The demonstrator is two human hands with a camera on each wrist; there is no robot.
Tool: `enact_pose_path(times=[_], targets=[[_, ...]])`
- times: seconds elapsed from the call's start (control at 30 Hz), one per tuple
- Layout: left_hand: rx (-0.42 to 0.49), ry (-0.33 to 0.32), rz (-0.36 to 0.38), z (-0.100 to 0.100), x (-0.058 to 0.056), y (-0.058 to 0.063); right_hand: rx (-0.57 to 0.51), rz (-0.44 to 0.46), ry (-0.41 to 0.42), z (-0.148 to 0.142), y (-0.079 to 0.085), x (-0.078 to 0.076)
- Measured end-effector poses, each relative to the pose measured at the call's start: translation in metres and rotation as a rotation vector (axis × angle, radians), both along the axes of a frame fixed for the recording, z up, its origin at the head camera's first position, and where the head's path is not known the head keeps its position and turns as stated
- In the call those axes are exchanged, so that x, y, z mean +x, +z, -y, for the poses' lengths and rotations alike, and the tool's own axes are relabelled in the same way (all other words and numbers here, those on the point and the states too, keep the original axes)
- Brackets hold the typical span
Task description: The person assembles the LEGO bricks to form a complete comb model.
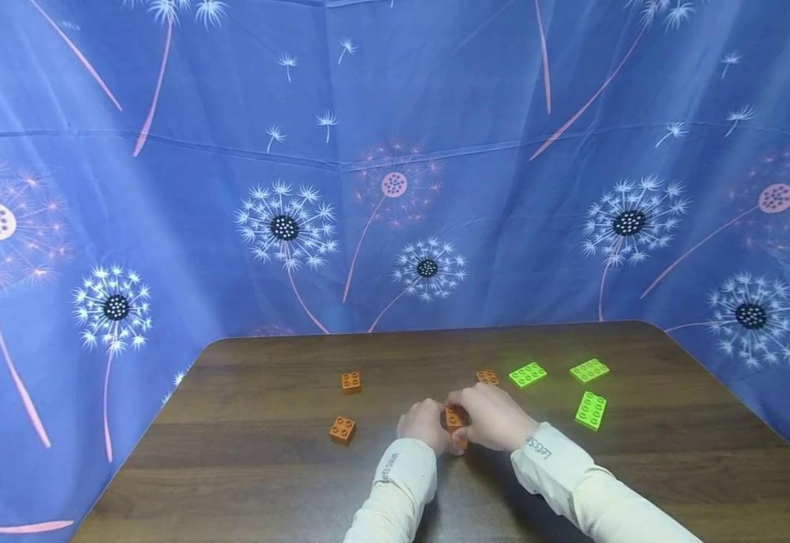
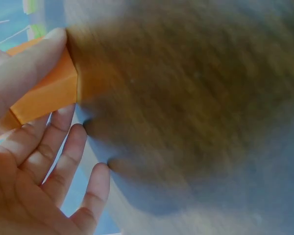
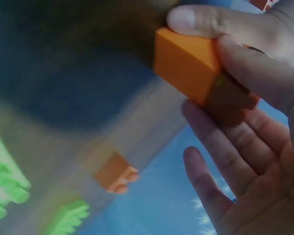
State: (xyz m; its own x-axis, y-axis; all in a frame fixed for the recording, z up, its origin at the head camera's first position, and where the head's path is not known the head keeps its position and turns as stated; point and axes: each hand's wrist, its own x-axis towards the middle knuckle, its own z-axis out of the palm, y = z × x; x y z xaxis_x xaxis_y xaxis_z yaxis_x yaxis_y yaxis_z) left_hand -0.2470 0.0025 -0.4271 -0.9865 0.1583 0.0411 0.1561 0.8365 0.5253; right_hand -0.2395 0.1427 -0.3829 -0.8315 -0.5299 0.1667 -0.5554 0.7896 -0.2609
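Over the front middle of the table, my two hands meet around an orange toy building brick [image 1: 454, 416]. My left hand [image 1: 424, 426] pinches it from the left, its thumb [image 2: 34, 68] lying along the brick's side [image 2: 54, 90]. From the other side my right hand [image 1: 493, 417] grips it between thumb and fingers. Smooth orange faces [image 3: 186, 61] show in the right wrist view, with a darker orange part beside them; I cannot tell whether this is a second brick. Just beyond my right hand lies another orange brick [image 1: 486, 377], partly covered by that hand.
Two orange four-stud bricks, one farther back [image 1: 350, 382] and one nearer [image 1: 343, 430], lie left of my hands. To the right lie three flat lime-green bricks [image 1: 528, 375] [image 1: 589, 370] [image 1: 591, 410]. A blue dandelion-print cloth [image 1: 368, 249] hangs behind the brown wooden table [image 1: 246, 467].
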Motion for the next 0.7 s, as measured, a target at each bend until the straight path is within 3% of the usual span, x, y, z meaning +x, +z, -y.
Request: enact_pose_path(times=[0.2, 0.4, 0.53, 0.7], targets=[[-0.024, 0.006, -0.026, 0.0, -0.001, -0.001, -0.061, 0.006, 0.031, -0.011, -0.008, 0.003], [-0.019, 0.009, 0.011, -0.002, 0.001, 0.003, -0.065, 0.052, -0.016, -0.029, 0.009, 0.012], [-0.025, 0.023, 0.007, -0.001, 0.001, 0.005, 0.01, -0.042, 0.003, -0.048, 0.017, 0.017], [-0.024, 0.025, -0.003, 0.001, 0.003, 0.005, 0.129, -0.154, 0.086, -0.071, 0.004, 0.028]])
